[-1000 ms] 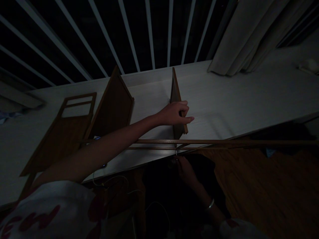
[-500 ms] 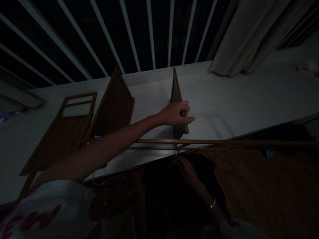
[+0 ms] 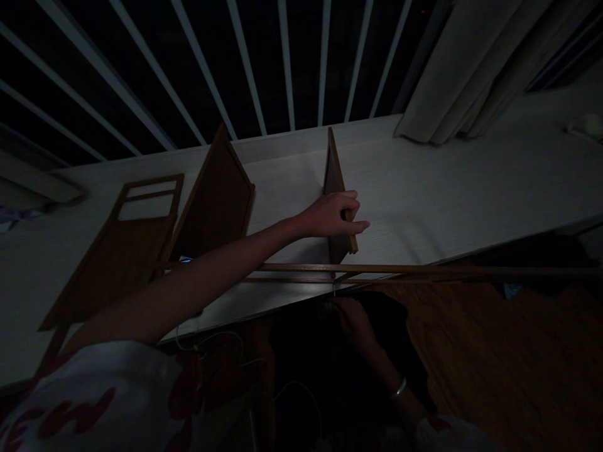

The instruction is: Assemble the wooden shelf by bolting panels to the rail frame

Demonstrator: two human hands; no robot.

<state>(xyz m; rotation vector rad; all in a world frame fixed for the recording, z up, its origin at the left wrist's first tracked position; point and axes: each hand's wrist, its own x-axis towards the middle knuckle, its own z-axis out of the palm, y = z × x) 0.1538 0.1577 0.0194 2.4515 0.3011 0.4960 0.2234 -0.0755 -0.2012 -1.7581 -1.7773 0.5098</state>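
My left hand [image 3: 333, 215] is curled over the top edge of an upright wooden panel [image 3: 332, 176], with the thumb pointing right. Long wooden rails [image 3: 400, 269] run across in front of the panel and meet its near end. Below that joint, my right hand [image 3: 354, 319] closes around a tool, likely a screwdriver, with a thin metal shaft [image 3: 334, 289] pointing up at the rail. Its handle is mostly lost in the dark and behind my fingers. Another wooden panel [image 3: 219, 194] stands upright to the left, beyond my left forearm.
A wooden frame with a panel [image 3: 113, 263] lies flat at the left on the white sill [image 3: 452, 188]. Window bars [image 3: 286, 69] and a curtain [image 3: 452, 81] stand behind. White cables [image 3: 221, 334] hang below the sill's edge. Wooden floor [image 3: 485, 351] shows at right.
My right hand's fingers have shifted slightly around the tool beneath the rail. My left hand keeps its place on the panel, and the wooden parts look unmoved.
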